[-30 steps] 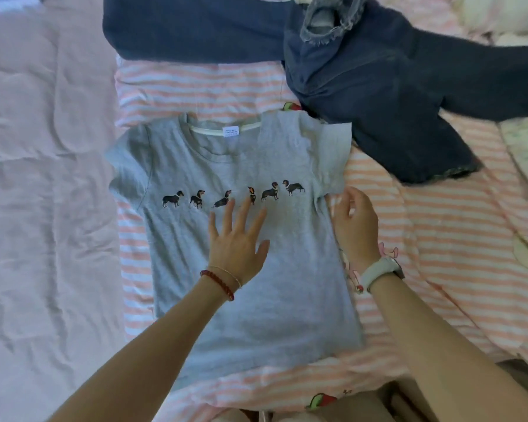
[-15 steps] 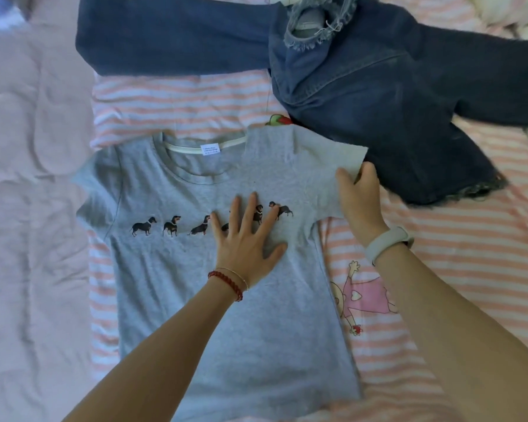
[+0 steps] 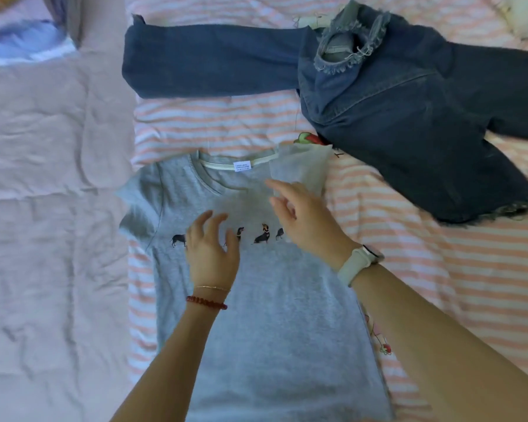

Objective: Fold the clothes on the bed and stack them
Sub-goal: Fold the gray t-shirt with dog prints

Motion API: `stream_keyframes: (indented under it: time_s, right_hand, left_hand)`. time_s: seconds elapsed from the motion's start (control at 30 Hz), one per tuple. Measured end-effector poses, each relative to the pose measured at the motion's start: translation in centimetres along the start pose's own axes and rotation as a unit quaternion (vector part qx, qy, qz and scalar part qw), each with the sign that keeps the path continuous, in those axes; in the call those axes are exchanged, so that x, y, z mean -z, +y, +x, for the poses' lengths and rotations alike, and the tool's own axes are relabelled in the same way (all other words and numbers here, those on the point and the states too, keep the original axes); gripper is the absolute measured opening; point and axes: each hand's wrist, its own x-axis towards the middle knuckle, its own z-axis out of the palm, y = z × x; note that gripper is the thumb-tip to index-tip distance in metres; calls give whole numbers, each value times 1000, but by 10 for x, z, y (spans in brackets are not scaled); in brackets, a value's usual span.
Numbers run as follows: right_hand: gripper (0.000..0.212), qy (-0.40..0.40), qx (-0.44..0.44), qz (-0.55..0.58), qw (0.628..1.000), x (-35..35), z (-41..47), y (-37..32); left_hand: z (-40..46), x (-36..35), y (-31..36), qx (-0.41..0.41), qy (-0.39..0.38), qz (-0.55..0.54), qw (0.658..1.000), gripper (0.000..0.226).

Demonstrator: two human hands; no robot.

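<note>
Tee (image 3: pixel 275 330), grey, right sleeve (image 3: pixel 299 169) turned in: we judge both hands (image 3: pixel 211 257) (image 3: pixel 305 223), fingers loose and grasping nothing, should press that fold flat.

single head-worn view, close above the bed (image 3: pixel 58 239), facing steeply down

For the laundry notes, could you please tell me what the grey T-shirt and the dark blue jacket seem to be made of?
The grey T-shirt looks like soft, matte, heathered cotton knit, probably jersey. The dark blue jacket looks like denim: heavy weave, visible seams, frayed hem and collar.
</note>
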Motion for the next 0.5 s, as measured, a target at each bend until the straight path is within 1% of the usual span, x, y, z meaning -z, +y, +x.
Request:
stream_keyframes:
  time_s: [0.03, 0.07, 0.13, 0.17, 0.2, 0.23, 0.3, 0.37, 0.4, 0.43, 0.47, 0.5]
  right_hand:
    - [30, -16, 1, -21, 1000, -9, -1, -4]
    - [27, -6, 2, -58, 998, -16, -3, -6]
    - [25, 38, 10, -137, 990, -29, -9, -3]
    - [29, 57, 12, -173, 983, -34, -10, 0]
    - [35, 52, 4, -208, 977, -40, -10, 4]
    - [44, 17, -20, -241, 970, -46, -8, 9]
    - [58, -79, -79, -281, 953, -53, -4, 22]
    - [64, -140, -102, -308, 936, -56, -1, 34]
    - [66, -144, -103, -323, 930, -55, 1, 37]
    - [67, -127, -99, -343, 926, -54, 3, 37]
    - [67, -90, -96, -362, 923, -53, 6, 35]
    - [65, -55, -102, -374, 920, -53, 9, 30]
  left_hand:
    - [0, 13, -11, 30, 36, 7, 999, 26]
    - [1, 24, -21, 61, 60, 20, 996, 27]
    - [2, 41, -39, 125, 97, 47, 986, 34]
    - [4, 48, -47, 163, 111, 43, 979, 39]
    - [9, 54, -54, 205, 122, 19, 971, 44]
    - [15, 59, -60, 259, 127, -30, 957, 48]
    - [30, 68, -76, 364, 104, -149, 914, 42]
    - [44, 78, -90, 402, 68, -216, 887, 42]
    - [49, 83, -96, 406, 52, -248, 878, 39]
    - [54, 86, -98, 407, 38, -275, 870, 33]
    - [58, 87, -102, 404, 25, -285, 869, 31]
    - [61, 85, -104, 392, 23, -250, 885, 41]
